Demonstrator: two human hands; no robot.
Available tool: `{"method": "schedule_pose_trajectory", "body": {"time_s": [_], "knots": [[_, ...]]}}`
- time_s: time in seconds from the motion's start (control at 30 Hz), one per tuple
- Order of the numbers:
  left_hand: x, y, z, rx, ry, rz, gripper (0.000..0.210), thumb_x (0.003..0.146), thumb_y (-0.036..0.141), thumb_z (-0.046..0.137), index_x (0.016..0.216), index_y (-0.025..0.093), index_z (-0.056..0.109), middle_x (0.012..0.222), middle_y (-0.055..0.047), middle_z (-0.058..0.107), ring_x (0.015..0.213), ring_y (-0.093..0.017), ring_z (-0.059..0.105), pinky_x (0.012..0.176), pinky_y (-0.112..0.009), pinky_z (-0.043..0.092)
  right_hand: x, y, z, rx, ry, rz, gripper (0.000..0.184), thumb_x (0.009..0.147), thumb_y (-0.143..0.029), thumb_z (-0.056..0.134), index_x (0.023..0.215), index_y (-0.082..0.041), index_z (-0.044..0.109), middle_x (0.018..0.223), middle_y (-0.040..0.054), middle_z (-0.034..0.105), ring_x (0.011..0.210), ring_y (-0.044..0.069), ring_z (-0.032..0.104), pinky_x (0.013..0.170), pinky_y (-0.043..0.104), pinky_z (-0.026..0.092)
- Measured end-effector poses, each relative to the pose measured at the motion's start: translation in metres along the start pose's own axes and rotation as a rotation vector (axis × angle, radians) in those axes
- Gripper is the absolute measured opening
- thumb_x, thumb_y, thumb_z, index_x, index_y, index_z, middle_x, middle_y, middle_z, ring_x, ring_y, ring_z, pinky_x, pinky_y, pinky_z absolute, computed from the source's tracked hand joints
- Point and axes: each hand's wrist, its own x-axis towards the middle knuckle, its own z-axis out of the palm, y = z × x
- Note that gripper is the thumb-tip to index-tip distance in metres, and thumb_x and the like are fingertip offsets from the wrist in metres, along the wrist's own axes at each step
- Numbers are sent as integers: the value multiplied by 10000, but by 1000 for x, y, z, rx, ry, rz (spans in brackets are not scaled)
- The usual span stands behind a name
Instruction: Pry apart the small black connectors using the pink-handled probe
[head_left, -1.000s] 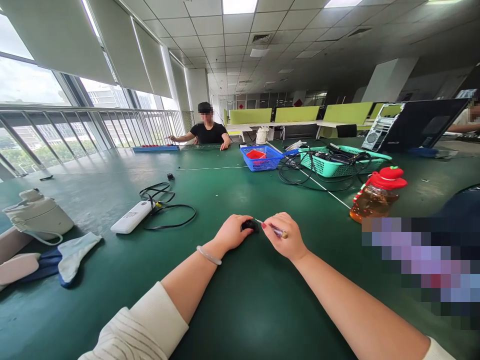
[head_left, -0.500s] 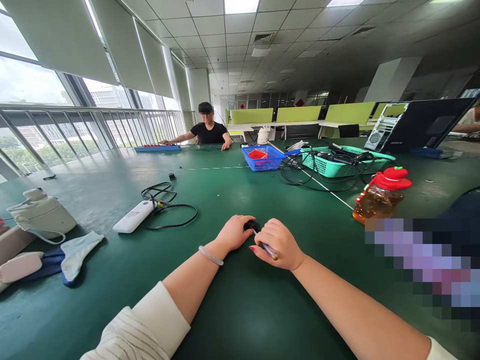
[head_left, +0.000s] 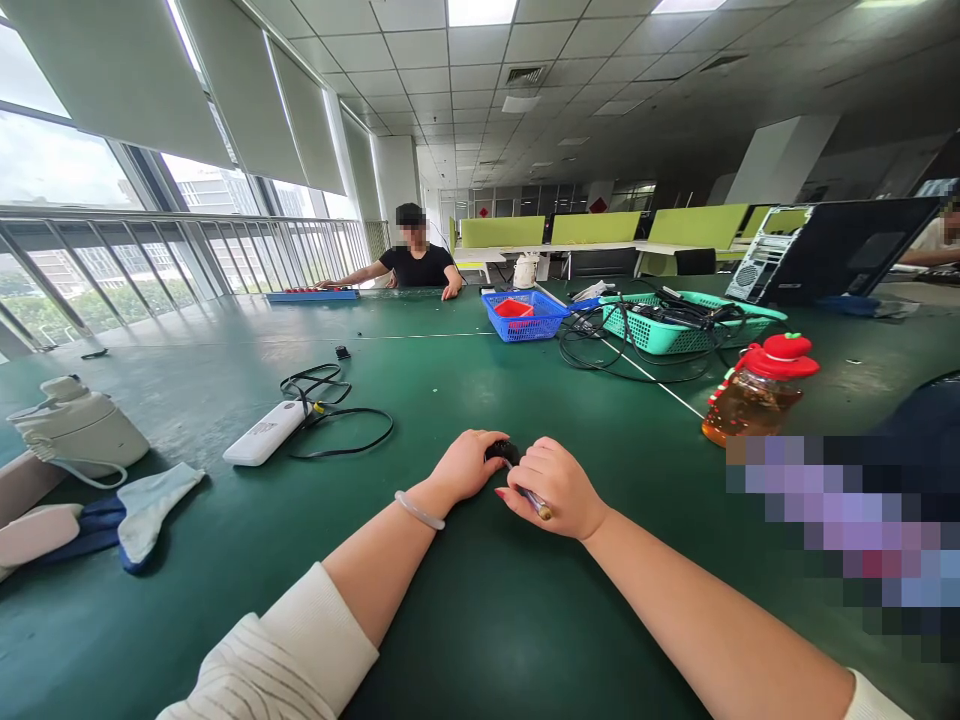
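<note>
In the head view, my left hand (head_left: 466, 464) is closed around the near side of a small, dark, rounded object (head_left: 504, 452) on the green table. Its kind is hard to make out, since my fingers cover part of it. Held in the fist of my right hand (head_left: 556, 488) is what looks like a slim screwdriver (head_left: 535, 502), with a translucent handle and a gold-coloured butt end. Its thin shaft slants up and left to the dark object. Whether the tip touches it cannot be seen clearly.
A white power bank (head_left: 268, 433) with a black cable lies left. Further left are a white bottle (head_left: 79, 430) and blue-white cloth (head_left: 159, 505). Blue basket (head_left: 525, 325), teal basket (head_left: 660, 338) with cables, and red-lidded jar (head_left: 754, 400) stand right. A person (head_left: 420, 265) sits across.
The screwdriver's butt end and my right hand have shifted very slightly left. My left hand stays on the dark object, and the whole view has drifted a little.
</note>
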Motion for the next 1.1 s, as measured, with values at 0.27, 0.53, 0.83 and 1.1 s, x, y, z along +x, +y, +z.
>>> {"method": "schedule_pose_trajectory", "body": {"time_s": [0.27, 0.53, 0.83, 1.1], "knots": [[0, -1, 0, -1, 3, -1, 389, 826, 178, 581, 1211, 214, 633, 1147, -51, 703, 1077, -226, 611, 988, -363, 466, 1, 0, 2, -82, -131, -74, 325, 930, -307, 498, 633, -195, 566, 585, 11, 531, 603, 159, 443, 666, 316, 334], [0, -1, 0, 5, 8, -9, 422, 820, 157, 576, 1237, 207, 614, 1167, -57, 698, 1090, -233, 608, 997, -366, 463, 1, 0, 5, -55, -128, -29, 282, 910, -246, 511, 638, -193, 563, 585, 8, 537, 597, 155, 457, 664, 315, 334], [0, 1, -2, -11, -5, -26, 401, 857, 258, 610, 1255, 213, 596, 1174, -63, 693, 1094, -243, 607, 991, -375, 465, -6, 15, 4, 332, 83, 465, 341, 949, -374, 482, 671, -215, 599, 630, -6, 624, 608, 148, 552, 638, 281, 417], [0, 3, -3, -16, -10, -51, 438, 843, 239, 627, 1277, 224, 570, 1178, -62, 689, 1103, -246, 609, 991, -374, 467, -5, 15, 4, 353, 162, 545, 390, 956, -429, 479, 661, -219, 624, 610, 11, 617, 591, 165, 565, 594, 286, 436]]}}
